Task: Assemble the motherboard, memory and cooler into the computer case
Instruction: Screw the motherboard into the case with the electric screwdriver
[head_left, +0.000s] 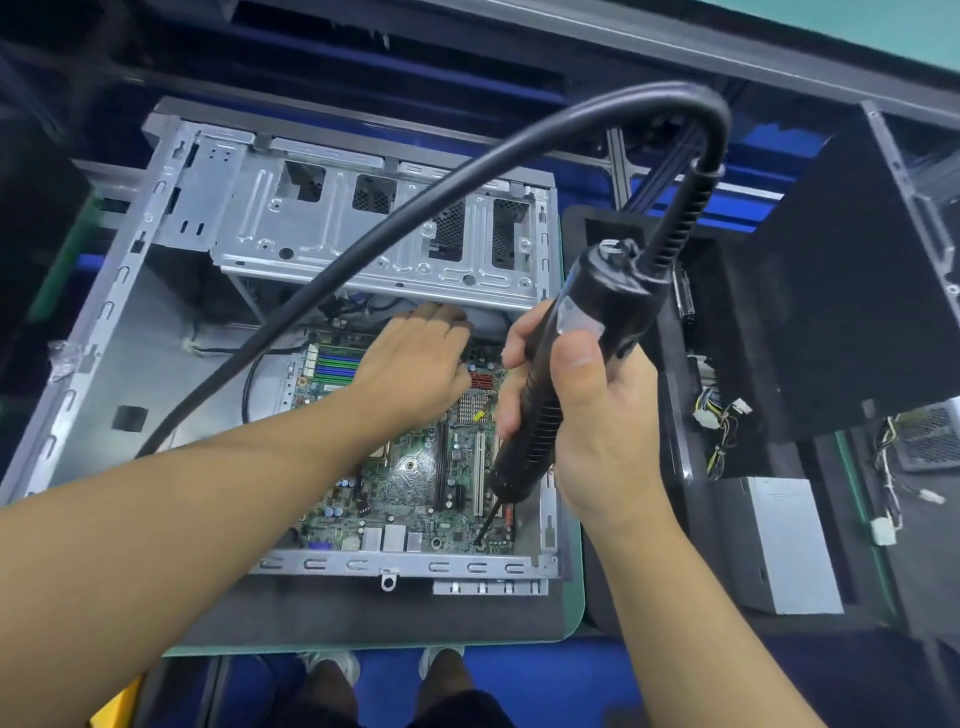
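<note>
Head view showed your right hand (587, 415) wrapped around the black electric screwdriver (587, 306), thumb up the barrel and fingers curled round the ribbed grip. You held the tool tilted, and its bit (488, 522) came down onto a screw point at the near right corner of the motherboard (415, 467). Your left hand (415, 364) lay knuckles-up on the far part of the board, fingers reaching down toward the edge under the drive cage (363, 234). Whether those fingers pinched anything, I could not tell, since the fingertips were hidden.

The motherboard sat flat inside the open computer case (130, 322), which lay on its side on a dark mat (363, 618). Green and blue memory slots (337, 364) showed just left of your left wrist. The screwdriver's thick black cable (363, 249) arched up over the case and across your left forearm. To the right of the case lay a black panel (831, 286), loose wires with white connectors (722, 415) and a grey box (789, 545).
</note>
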